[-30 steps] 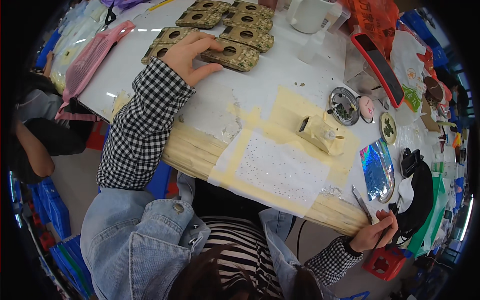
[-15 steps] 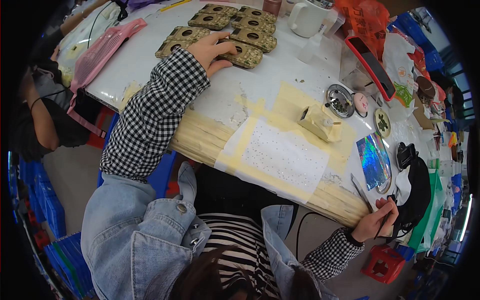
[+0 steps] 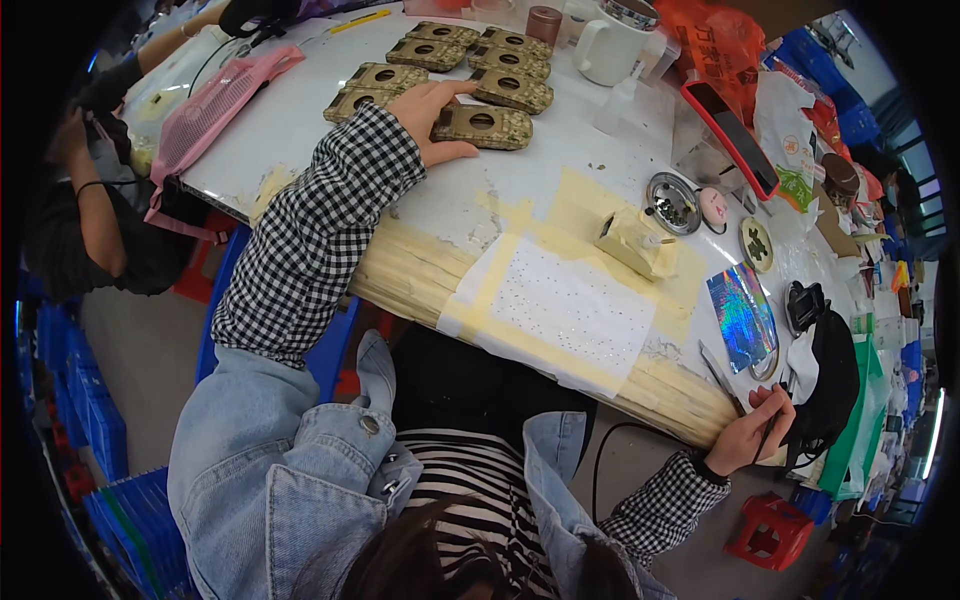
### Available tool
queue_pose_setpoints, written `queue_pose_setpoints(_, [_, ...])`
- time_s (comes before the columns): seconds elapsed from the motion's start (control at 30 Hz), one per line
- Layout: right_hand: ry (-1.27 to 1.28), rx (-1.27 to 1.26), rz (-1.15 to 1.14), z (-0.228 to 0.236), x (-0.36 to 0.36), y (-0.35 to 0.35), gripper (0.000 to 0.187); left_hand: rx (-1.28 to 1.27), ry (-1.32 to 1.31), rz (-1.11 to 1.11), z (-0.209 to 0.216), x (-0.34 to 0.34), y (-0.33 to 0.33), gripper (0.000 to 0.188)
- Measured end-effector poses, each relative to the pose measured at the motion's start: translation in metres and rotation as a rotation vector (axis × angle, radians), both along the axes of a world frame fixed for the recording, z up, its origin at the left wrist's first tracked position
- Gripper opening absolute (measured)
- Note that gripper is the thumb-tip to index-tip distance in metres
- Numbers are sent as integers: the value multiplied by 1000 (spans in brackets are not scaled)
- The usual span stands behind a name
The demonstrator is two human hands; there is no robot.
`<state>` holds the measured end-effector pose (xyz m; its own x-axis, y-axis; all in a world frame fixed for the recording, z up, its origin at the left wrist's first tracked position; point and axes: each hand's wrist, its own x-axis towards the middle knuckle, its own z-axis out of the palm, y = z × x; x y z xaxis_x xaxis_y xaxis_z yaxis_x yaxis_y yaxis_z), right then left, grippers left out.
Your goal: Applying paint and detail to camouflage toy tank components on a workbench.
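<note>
Olive-green, patterned cases with a round hole in each lie in a cluster at the far left of a white work table [image 3: 330, 110]. The person's left hand [image 3: 432, 118], in a black-and-white checked sleeve, lies flat with fingers spread, its palm on the table and its fingertips resting against the nearest case [image 3: 482, 127]. Six more cases [image 3: 470, 55] sit just beyond that hand, in two loose rows. To its left lies a pink mesh pouch [image 3: 215, 100].

The right hand [image 3: 757, 425] hangs off the near edge of the table, fingers curled together around a thin dark tool [image 3: 768, 432], possibly tweezers; the tool is too small to tell for sure. Just left of this hand, a slim metal tool [image 3: 722, 378] lies on the table edge. Just beyond it sits a shiny rainbow-coloured sheet [image 3: 742, 318]. Further left of it, a white dotted sheet [image 3: 565, 315] is taped down with yellowish tape.
</note>
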<state>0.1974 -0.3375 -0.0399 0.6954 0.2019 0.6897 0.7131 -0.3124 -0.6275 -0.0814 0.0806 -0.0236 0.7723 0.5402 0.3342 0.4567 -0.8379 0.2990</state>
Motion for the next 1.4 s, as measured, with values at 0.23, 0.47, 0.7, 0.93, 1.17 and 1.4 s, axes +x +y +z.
queue_pose_setpoints(0.23, [1, 4, 5, -3, 1, -1, 21, -249, -231, 17, 5, -2, -2, 66])
queue_pose_setpoints(0.47, [4, -3, 32, -1, 1, 1, 18, -1057, -796, -117, 28, -5, -24, 55])
queue_pose_setpoints(0.7, [-108, 95, 324, 48, -46, 53, 12, -1335, -976, -416, 69, 37, -52, 39])
queue_pose_setpoints(0.93, [-258, -198, 457, 81, -66, 126, 8, -1752, -932, -360, 58, 81, -70, 41])
queue_pose_setpoints(1.17, [-182, -317, 386, 59, -55, 139, 11, -2120, -822, -478, 19, 70, -68, 39])
queue_pose_setpoints(1.4, [-159, -353, 431, 54, -55, 146, 18, -2195, -802, -467, 15, 67, -68, 46])
